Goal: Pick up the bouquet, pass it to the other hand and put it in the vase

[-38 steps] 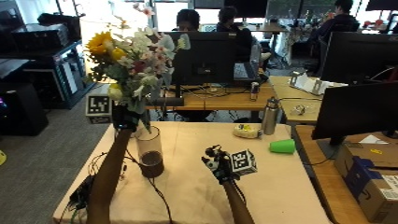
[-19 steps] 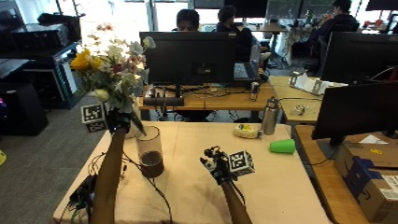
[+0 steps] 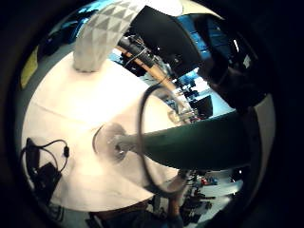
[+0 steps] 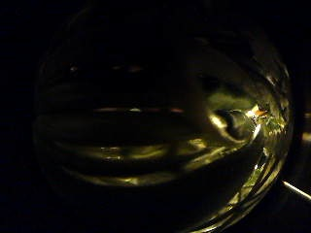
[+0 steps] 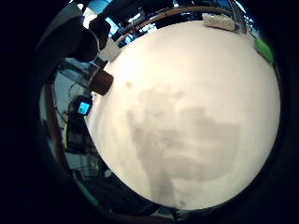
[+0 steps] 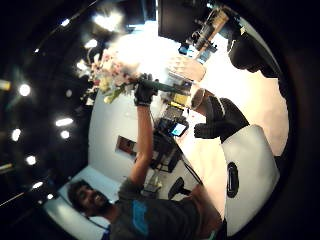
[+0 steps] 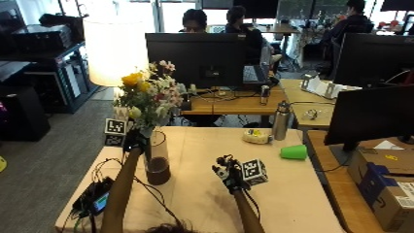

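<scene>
The bouquet [image 7: 150, 93], with yellow, white and pink blooms, is held upright above the glass vase [image 7: 157, 159], its stems gathered in the left hand [image 7: 134, 141] just beside the vase's rim. In the left little-finger palm view the green stem bundle [image 3: 194, 146] reaches down through the ring of the vase's mouth toward its round base; how far the stem ends sit inside the glass cannot be told. The left hand's fingers are curled round the stems, as the right thumb-side palm view shows, where the gloved hand grips the bundle below the flowers [image 6: 111, 75]. The left thumb-side palm view is dark and shows only greenish streaks close to the palm.

The vase stands on the white table [image 7: 207, 194], near its left edge, with a dark layer in its bottom. The right hand [image 7: 228, 174] hovers over the middle of the table, well apart from the vase, holding nothing; its fingers [image 6: 220, 117] hang loosely curled and relaxed.

Farther back on the table lie a green cup [image 7: 294, 152] on its side and a small yellow and white object [image 7: 257, 136], with a metal bottle [image 7: 280, 120] standing at the far edge. A small dark device with a lit screen [image 7: 97, 196] and its cables sits at the table's left near corner. Monitors [image 7: 204, 58] stand on the wooden desks behind.
</scene>
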